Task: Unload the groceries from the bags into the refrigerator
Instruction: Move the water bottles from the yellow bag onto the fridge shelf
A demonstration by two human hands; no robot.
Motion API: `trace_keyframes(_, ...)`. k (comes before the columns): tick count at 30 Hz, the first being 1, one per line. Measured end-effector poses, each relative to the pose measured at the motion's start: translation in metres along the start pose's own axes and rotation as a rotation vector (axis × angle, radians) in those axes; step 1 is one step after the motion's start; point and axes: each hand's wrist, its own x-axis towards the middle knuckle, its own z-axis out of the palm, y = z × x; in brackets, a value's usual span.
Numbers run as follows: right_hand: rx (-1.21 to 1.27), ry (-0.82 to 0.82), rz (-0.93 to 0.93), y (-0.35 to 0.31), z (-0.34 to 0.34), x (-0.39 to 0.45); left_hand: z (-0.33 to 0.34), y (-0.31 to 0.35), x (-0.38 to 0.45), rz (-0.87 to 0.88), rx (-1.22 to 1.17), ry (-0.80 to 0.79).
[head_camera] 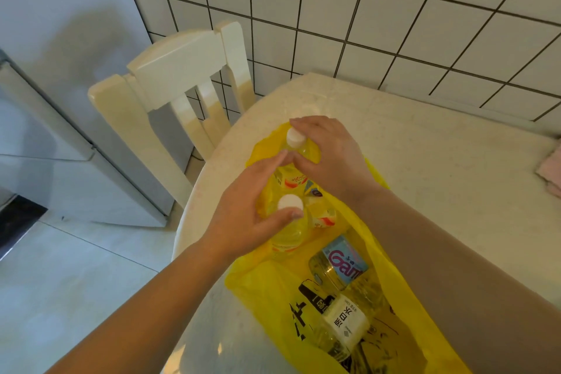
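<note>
Two white-capped yellow plastic bottles, one (296, 143) at 12 o'clock in the right hand (331, 158), the other (290, 215) in the left hand (243, 222), each clasped at the neck for lifting from the yellow plastic bag (258, 282).

A cream wooden chair (170, 91) with a slatted back stands tucked against the rounded end of a pale speckled table (425, 155), its backrest near the corner where the walls meet. Behind both runs a wall of white square tiles (364, 9) with dark grout lines, while a plain pale wall (60, 9) to the left carries a soft grey shadow. A folded pink cloth (551, 173) lies at the table's far right edge, partly cut off by the frame, and light floor tiles (76, 282) spread below, with a dark patch (15, 222) at the left border.
</note>
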Motion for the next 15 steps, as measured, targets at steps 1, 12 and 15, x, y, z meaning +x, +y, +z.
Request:
trace_keyframes(1,0.023,-0.042,0.034,-0.001,0.002,-0.001,0.003,0.000,-0.004,-0.022,-0.035,-0.037)
trace_keyframes(12,0.126,-0.257,0.310,0.001,0.008,-0.005,0.008,-0.026,-0.035,-0.189,0.052,-0.248)
trace_keyframes(15,0.103,-0.366,0.336,0.004,0.009,-0.001,0.008,-0.030,-0.037,-0.227,0.074,-0.295)
